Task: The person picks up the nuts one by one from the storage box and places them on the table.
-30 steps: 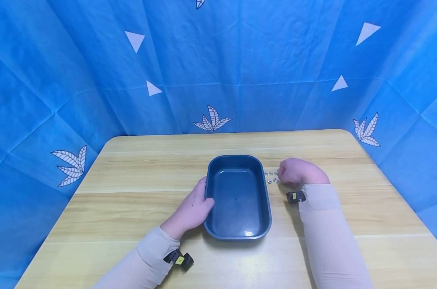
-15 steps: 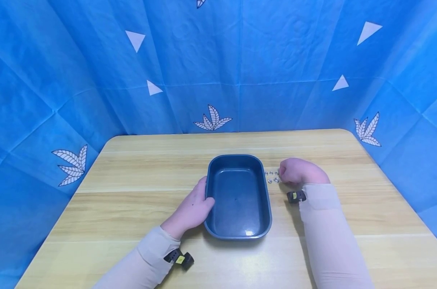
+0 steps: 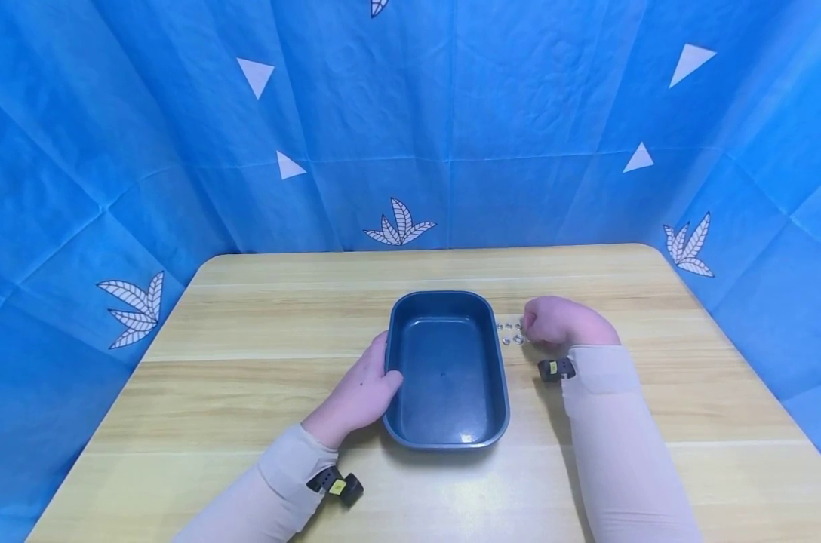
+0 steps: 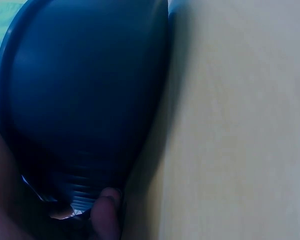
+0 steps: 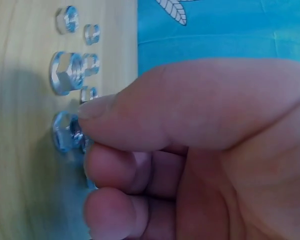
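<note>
My left hand [image 3: 359, 392] grips the left wall of a dark blue plastic bin [image 3: 444, 385], its thumb over the rim and its fingers outside. In the left wrist view, the bin's outer wall [image 4: 85, 90] fills the left half, with fingertips at the bottom. To the right of the bin, my right hand [image 3: 563, 320] is curled low over the table at a group of small silver flange nuts [image 3: 518, 339]. In the right wrist view, its thumb and curled finger close on a flange nut [image 5: 62, 131], whose threaded end is partly hidden by the thumb.
Several more flange nuts [image 5: 67, 72] stand in rows between the bin and my right hand. All rest on a light wood table [image 3: 268, 317]. A blue curtain [image 3: 356, 105] hangs behind the table's far edge. Each wrist wears a black camera band [image 3: 556, 369].
</note>
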